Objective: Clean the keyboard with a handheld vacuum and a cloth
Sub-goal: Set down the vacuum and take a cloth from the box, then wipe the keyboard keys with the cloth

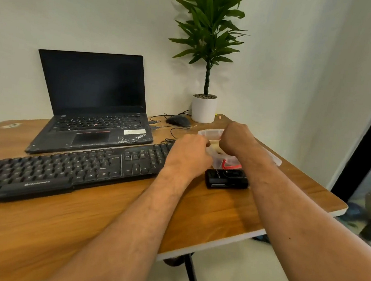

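A black full-size keyboard [66, 171] lies across the wooden table [207, 213], in front of a laptop. Right of the keyboard stands a clear plastic box [211, 134] with something red [230, 166] and pale items inside. My left hand [187, 156] rests against the box's left side, its fingers curled around the edge. My right hand [235, 137] is closed in a fist over the box's far rim; what its fingers grip is hidden. A small black boxy device [227, 179] lies just in front of the box, under my right forearm. No cloth is visible.
An open black laptop [91, 110] with a dark screen stands behind the keyboard. A black wired mouse [178, 120] and loose cables lie near a white plant pot [203, 108] at the back corner. The table's right edge [339, 208] is close to my right arm.
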